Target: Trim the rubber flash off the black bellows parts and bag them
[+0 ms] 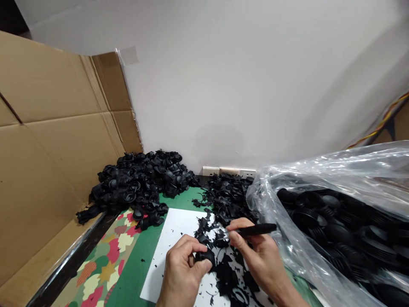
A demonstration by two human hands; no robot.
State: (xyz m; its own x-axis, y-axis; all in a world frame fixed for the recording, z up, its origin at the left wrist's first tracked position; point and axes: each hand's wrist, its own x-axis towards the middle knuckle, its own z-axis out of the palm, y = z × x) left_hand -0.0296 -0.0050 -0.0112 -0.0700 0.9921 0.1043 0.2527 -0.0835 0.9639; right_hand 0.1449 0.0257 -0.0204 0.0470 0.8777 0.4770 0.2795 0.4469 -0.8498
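My left hand (187, 266) pinches a small round black rubber part (204, 256) between thumb and fingers, above a white board (169, 251). Just to the right, my right hand (255, 251) is closed around a black-handled knife (257, 229), held like a pen. The knife's thin metallic tip points left, a little above and apart from the rubber part; its exact shape is hard to make out. Black rubber scraps (226, 275) lie on the board under and between both hands. My left fingers hide some of the part.
A heap of black ribbed rubber parts (137, 183) sits at the back left by a cardboard wall (57, 128). More scraps (228, 192) are piled behind the board. On the right, a clear plastic bag (271, 200) holds larger-looking black ribbed parts (338, 230). Sockets (230, 171) line the wall's base.
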